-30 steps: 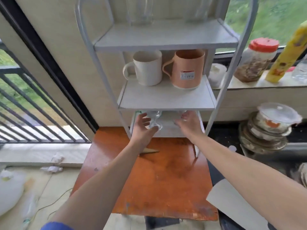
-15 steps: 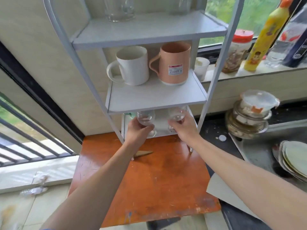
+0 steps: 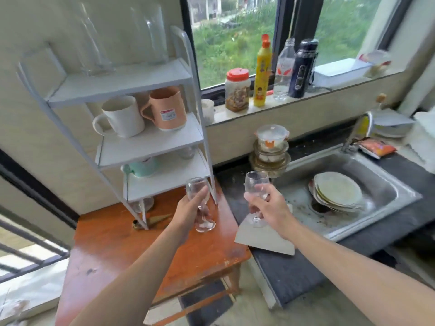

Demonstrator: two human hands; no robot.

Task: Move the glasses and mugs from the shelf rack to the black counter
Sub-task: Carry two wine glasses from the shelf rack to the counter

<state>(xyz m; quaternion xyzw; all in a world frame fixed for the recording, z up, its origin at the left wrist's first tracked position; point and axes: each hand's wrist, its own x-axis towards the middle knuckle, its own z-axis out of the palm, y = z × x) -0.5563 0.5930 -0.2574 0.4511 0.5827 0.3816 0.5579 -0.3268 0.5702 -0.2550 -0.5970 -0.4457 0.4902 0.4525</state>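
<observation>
My left hand (image 3: pixel 188 214) grips a small stemmed glass (image 3: pixel 197 188) above the orange table, just in front of the white shelf rack (image 3: pixel 150 147). My right hand (image 3: pixel 268 208) holds a second stemmed glass (image 3: pixel 256 183) over the black counter (image 3: pixel 289 271) left of the sink. On the rack a white mug (image 3: pixel 123 116) and a peach mug (image 3: pixel 168 109) share the second shelf. Two tall clear glasses (image 3: pixel 153 34) stand on the top shelf. A mint mug (image 3: pixel 142 168) and a small glass (image 3: pixel 187 151) sit on the third shelf.
The rack stands on an orange wooden table (image 3: pixel 131 252). A steel sink (image 3: pixel 386 184) holds stacked plates (image 3: pixel 337 190). Stacked glass bowls (image 3: pixel 270 149) sit by the wall. A pale tile (image 3: pixel 263 238) lies on the counter. Jar and bottles (image 3: pixel 262 74) line the window sill.
Both hands have pulled the two stemmed glasses out of the lower shelf and carried them right, toward the counter. My view has swung right, bringing the sink into sight.
</observation>
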